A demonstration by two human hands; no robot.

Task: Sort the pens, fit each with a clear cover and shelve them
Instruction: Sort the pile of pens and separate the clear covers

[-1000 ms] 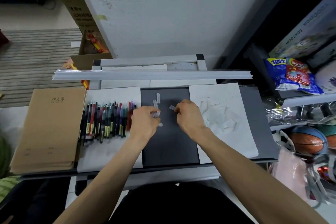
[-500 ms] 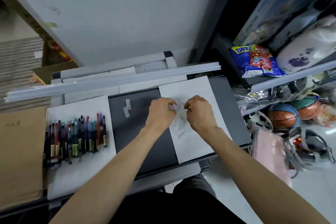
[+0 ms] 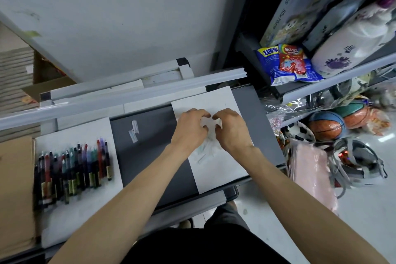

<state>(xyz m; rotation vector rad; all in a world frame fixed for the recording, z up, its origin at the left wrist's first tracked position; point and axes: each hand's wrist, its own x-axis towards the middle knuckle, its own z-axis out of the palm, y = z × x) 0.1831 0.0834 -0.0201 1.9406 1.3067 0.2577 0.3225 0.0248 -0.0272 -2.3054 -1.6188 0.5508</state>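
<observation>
Clear covers point(image 3: 206, 148) under hands blurred — grip unreadable; brown notebooks point(image 3: 15, 195) cut off left.

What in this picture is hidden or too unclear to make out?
- Head view: what the left hand and right hand pinch; the fingers cover it.
- How many clear covers lie on the white sheet; blurred, pale on white.
- Labels on the pens; too small.
- The brown paper stack; cut by the left edge.

Both hands sit side by side on a paper sheet point(image 3: 216, 169), the left hand point(image 3: 189, 129) just beside the right hand point(image 3: 232, 129), over a heap of clear covers point(image 3: 205, 150). Left of the hands, two loose covers point(image 3: 134, 130) lie on the mat point(image 3: 145, 156). Farther left, the pens point(image 3: 72, 169) lie in a row on another sheet point(image 3: 85, 210). A long rail point(image 3: 128, 97) runs behind the hands. Shelves point(image 3: 334, 79) stand to the right.
</observation>
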